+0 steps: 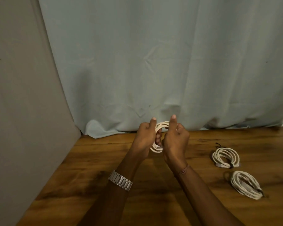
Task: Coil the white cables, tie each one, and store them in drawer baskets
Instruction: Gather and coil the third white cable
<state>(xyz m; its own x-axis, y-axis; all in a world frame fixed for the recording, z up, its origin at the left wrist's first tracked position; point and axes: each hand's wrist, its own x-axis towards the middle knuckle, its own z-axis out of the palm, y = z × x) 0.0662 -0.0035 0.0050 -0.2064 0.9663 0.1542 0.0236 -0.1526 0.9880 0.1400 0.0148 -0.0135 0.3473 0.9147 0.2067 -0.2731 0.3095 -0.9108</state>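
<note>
A coiled white cable [160,126] is held upright above the wooden table [91,168], between both hands. My left hand [145,139] grips its left side, thumb pointing up. My right hand [176,139] grips its right side, thumb also raised. Most of the coil is hidden behind the fingers. Two more white cable coils lie flat on the table to the right: the farther coil [225,157] and the nearer coil [245,184], each bound with a dark tie.
A pale blue curtain [153,62] hangs behind the table's far edge, and a grey wall [20,95] stands at the left. A metal watch [120,181] is on my left wrist, a thin bracelet [184,169] on my right. No drawer or basket is in view.
</note>
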